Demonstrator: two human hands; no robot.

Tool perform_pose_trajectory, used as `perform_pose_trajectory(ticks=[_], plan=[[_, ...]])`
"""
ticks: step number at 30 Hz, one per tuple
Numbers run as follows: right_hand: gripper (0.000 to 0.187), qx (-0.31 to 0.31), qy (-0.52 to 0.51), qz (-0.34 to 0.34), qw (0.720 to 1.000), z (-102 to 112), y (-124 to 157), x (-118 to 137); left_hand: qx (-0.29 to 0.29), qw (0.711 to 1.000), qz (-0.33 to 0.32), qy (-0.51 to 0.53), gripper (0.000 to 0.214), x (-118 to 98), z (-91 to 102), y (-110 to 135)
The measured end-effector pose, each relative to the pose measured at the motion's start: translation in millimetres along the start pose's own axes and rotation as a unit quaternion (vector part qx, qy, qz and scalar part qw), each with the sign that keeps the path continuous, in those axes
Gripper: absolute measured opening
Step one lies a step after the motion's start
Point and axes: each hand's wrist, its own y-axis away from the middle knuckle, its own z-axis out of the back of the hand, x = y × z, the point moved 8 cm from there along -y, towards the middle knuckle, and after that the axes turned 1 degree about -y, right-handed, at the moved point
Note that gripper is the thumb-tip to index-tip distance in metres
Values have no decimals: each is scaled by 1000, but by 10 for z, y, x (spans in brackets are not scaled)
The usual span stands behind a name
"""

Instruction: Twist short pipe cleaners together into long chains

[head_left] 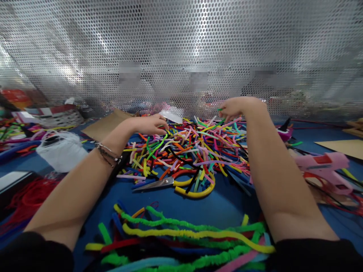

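A heap of short, many-coloured pipe cleaner pieces (pixel 195 143) covers the middle of the blue table. At its left back edge my left hand (pixel 151 124) reaches over it, fingers apart, with fingertips beside yellow and green pieces. Whether they touch these is unclear. On the far right side, my right hand (pixel 234 107) bends downward with curled fingers; a green pipe cleaner (pixel 219 109) pokes out between them. Scissors (pixel 181 183) with red and yellow handles lie partly under the heap's front. Long fuzzy pipe cleaners (pixel 181 232), green, yellow, red and blue, lie nearest me.
Right of my right arm lies a pink glue gun (pixel 326 166). On the left are white cord (pixel 64 149), red yarn (pixel 34 194) and a woven basket (pixel 56 115). Brown paper (pixel 106 126) lies behind my left arm. A perforated metal panel (pixel 181 41) rises behind the table.
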Motion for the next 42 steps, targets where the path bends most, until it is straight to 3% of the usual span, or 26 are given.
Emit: perform_pose_trajectory(ticks=[3, 5, 7, 9, 13, 18, 21, 32, 38, 42], plan=[[20, -43, -29, 120, 991, 123, 138, 404, -97, 992, 13, 83, 55, -71, 133, 5], [23, -50, -86, 233, 967, 136, 243, 719, -137, 973, 3, 185, 55, -151, 161, -7], [23, -49, -136, 327, 934, 130, 342, 964, -152, 946, -35, 284, 49, -262, 155, -34], [24, -44, -145, 363, 919, 101, 386, 1092, -135, 924, -50, 353, 41, -331, 113, -68], [27, -25, -131, 380, 915, 57, 441, 1179, -130, 925, -18, 358, 26, -311, 139, -49], [27, -130, -35, 378, 916, 189, 545, 1193, -129, 924, -1, 361, 22, -202, 300, 124], [25, -138, -12, 390, 910, 182, 611, 1267, -129, 923, 3, 364, 18, -151, 380, 233], [27, -238, 8, 423, 874, 250, 821, 1447, -77, 964, -57, 247, 23, -355, 407, 339], [27, -154, 121, 420, 886, 55, 860, 1572, -86, 956, -60, 274, 25, -372, 445, 386], [25, -165, 158, 375, 898, 48, 850, 1600, -99, 952, -48, 286, 30, -387, 458, 382]])
